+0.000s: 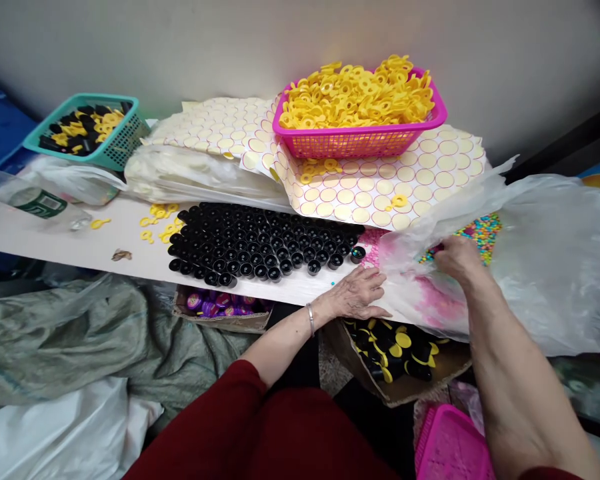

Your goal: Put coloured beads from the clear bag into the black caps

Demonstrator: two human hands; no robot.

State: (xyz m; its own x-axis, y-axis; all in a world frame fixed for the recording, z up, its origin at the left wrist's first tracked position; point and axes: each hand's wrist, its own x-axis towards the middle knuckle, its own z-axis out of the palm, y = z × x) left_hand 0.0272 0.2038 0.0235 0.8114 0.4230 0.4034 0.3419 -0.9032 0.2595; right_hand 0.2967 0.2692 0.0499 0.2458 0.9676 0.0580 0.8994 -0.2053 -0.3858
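Note:
My left hand (356, 294) lies flat with fingers spread on the table edge, pressing down the rim of a large clear plastic bag (545, 267). My right hand (457, 259) reaches into that bag with its fingers curled among small multicoloured candies (480, 233); what the fingers hold is hidden. Left of my hands, many small black cups (260, 243) stand upright in tight rows on the white table (130, 257).
A pink basket (360, 141) of yellow plastic rings sits on sticker sheets (380, 190) at the back. A teal basket (117, 150) stands at back left, a plastic bottle (35, 200) at far left. Cardboard boxes (410, 390) of finished parts sit below the table.

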